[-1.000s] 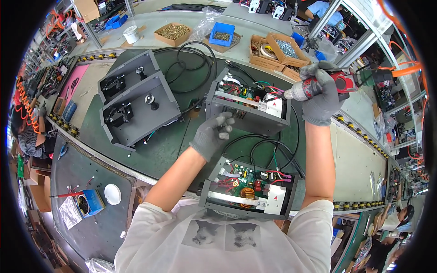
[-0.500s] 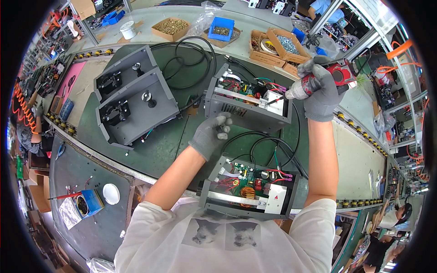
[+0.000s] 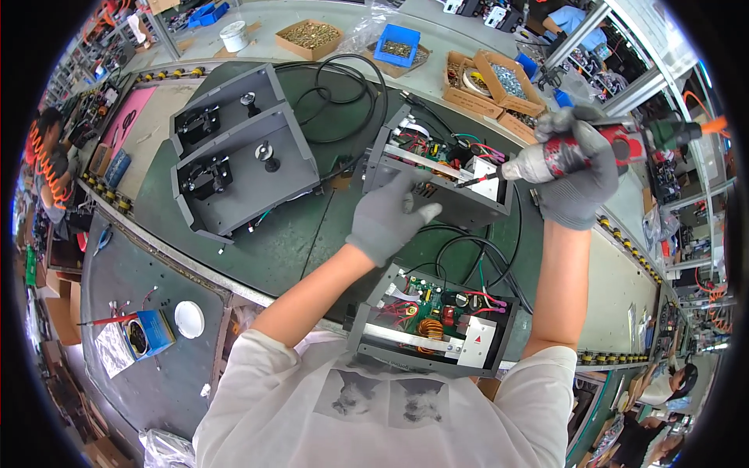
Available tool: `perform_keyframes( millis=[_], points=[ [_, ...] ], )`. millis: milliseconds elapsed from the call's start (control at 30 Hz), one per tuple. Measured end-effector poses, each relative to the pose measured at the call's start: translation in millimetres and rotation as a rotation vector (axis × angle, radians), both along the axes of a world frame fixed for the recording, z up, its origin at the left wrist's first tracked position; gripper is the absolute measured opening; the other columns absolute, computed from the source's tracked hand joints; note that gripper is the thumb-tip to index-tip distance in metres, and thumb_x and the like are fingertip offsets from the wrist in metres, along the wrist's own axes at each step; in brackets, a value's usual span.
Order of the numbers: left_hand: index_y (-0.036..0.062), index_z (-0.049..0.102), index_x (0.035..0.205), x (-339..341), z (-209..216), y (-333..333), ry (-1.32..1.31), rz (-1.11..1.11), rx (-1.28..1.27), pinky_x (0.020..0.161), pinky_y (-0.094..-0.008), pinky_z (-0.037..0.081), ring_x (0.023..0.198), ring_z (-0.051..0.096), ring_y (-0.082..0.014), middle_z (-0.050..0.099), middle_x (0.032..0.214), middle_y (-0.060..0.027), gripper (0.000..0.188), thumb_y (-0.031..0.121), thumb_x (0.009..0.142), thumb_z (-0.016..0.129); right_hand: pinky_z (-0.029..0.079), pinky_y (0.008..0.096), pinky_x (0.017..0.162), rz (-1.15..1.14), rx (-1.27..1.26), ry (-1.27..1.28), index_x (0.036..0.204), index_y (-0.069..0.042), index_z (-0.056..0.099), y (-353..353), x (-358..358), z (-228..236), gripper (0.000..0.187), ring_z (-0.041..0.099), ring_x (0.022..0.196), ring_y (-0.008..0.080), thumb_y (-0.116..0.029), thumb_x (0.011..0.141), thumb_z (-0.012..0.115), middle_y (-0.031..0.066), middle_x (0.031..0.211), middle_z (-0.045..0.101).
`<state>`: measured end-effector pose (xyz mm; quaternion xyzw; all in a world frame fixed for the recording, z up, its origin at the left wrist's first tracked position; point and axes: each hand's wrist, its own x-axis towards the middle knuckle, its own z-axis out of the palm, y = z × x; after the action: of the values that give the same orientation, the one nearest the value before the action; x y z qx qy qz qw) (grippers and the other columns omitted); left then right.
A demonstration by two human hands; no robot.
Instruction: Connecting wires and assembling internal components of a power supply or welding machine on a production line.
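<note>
My right hand [image 3: 579, 181], in a grey glove, grips a red and silver electric screwdriver [image 3: 573, 154] whose bit points left at the far open grey chassis [image 3: 437, 173] with a green circuit board and coloured wires inside. My gloved left hand [image 3: 388, 219] rests on the near wall of that chassis, fingers stretched out. A second open chassis [image 3: 431, 321] with a copper coil and a white part sits close to my chest. Black cables [image 3: 460, 257] loop between the two units.
Two closed grey housings [image 3: 238, 156] stand at the left on the green mat [image 3: 273, 249]. Cardboard boxes [image 3: 312, 35] and a blue bin [image 3: 396, 47] of screws line the far side. A white round lid [image 3: 189, 319] and blue tin [image 3: 148, 334] lie at lower left. Other people work at both edges.
My right hand has brought the screwdriver slightly down and left, its bit now at the far chassis. My left hand has shifted a little on the chassis wall.
</note>
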<state>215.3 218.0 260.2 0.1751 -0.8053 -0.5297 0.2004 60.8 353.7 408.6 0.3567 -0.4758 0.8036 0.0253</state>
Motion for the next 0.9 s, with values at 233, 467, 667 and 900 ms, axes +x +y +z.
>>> perform_keyframes(
  millis=[233, 467, 667, 900],
  points=[
    [0.0145, 0.074, 0.105, -12.6, 5.4, 7.6, 0.315, 0.048, -0.451, 0.06, -0.0342, 0.051, 0.066, 0.066, -0.024, 0.067, 0.073, -0.0098, 0.034, 0.03, 0.076, 0.081, 0.052, 0.044, 0.071, 0.137, -0.089, -0.102, 0.104, 0.003, 0.059, 10.6, 24.9, 10.5, 0.03, 0.062, 0.073, 0.0303, -0.014, 0.079, 0.056, 0.0174, 0.084, 0.064],
    [0.0068, 0.074, 0.092, -9.3, 4.3, 9.1, 0.277, 0.026, -0.029, 0.057, -0.032, 0.048, 0.061, 0.062, -0.0187, 0.067, 0.073, -0.0094, 0.032, 0.027, 0.07, 0.085, 0.052, 0.0447, 0.072, 0.253, -0.135, -0.038, 0.104, 0.001, 0.06, 18.9, 30.7, 12.4, 0.031, 0.062, 0.074, 0.0321, -0.015, 0.077, 0.057, 0.0172, 0.084, 0.063],
    [0.0048, 0.072, 0.099, -9.2, 3.3, 6.7, 0.145, 0.019, -0.027, 0.056, -0.0297, 0.044, 0.058, 0.053, -0.0139, 0.061, 0.066, -0.0048, 0.044, 0.03, 0.067, 0.089, 0.046, 0.0379, 0.074, 0.298, -0.107, -0.022, 0.106, -0.002, 0.063, 20.0, 29.6, 11.3, 0.03, 0.054, 0.079, 0.0269, -0.017, 0.08, 0.059, 0.014, 0.085, 0.057],
    [0.0045, 0.053, 0.134, -1.2, -2.0, -7.2, 0.156, 0.053, 0.01, 0.067, -0.0274, 0.048, 0.074, 0.054, -0.0123, 0.062, 0.087, -0.0047, 0.095, 0.041, 0.057, 0.094, 0.055, 0.0394, 0.068, -0.001, -0.043, 0.089, 0.097, 0.005, 0.06, 10.1, -1.6, -4.5, 0.022, 0.064, 0.069, 0.0271, -0.008, 0.08, 0.057, 0.0157, 0.08, 0.064]
  ],
)
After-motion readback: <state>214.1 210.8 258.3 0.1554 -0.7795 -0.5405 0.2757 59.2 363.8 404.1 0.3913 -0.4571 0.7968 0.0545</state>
